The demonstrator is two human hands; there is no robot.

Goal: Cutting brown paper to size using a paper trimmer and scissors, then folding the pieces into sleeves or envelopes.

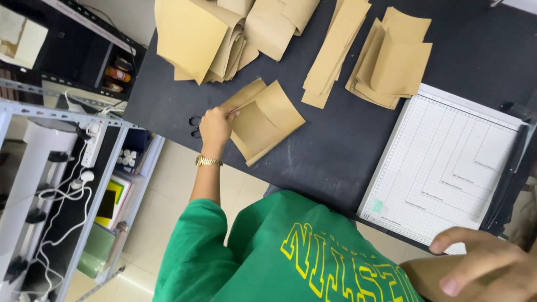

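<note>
My left hand, with a gold watch on its wrist, pinches the near edge of a small pile of folded brown kraft paper pieces on the black table. Black scissor handles show just beside that hand. My right hand is close to the camera at the bottom right, fingers loosely curled and holding nothing, by the near edge of a white gridded paper trimmer. My green shirt fills the bottom middle.
More kraft paper lies at the far side: a loose heap, a stack of long strips and a stack of folded pieces. The trimmer's black blade arm runs along its right side. A metal shelf with cables stands left.
</note>
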